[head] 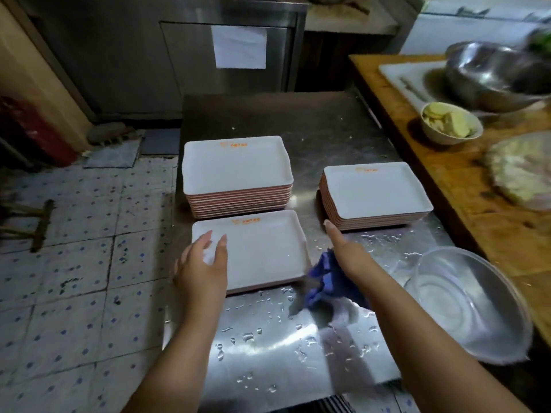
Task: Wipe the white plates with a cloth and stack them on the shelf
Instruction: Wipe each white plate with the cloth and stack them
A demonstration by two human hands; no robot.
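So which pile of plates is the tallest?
The back left pile, behind the single plate. It has more plates than the right pile.

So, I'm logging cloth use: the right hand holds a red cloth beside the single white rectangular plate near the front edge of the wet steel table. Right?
Not quite. In the head view the cloth in the right hand is blue, not red. It does hang beside the single white rectangular plate on the wet steel table.

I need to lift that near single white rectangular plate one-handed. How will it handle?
The single white rectangular plate looks rigid and shallow, probably light. Water beads on the steel table around it, so its rim may be slippery. Being flat, it should slide, not tip.
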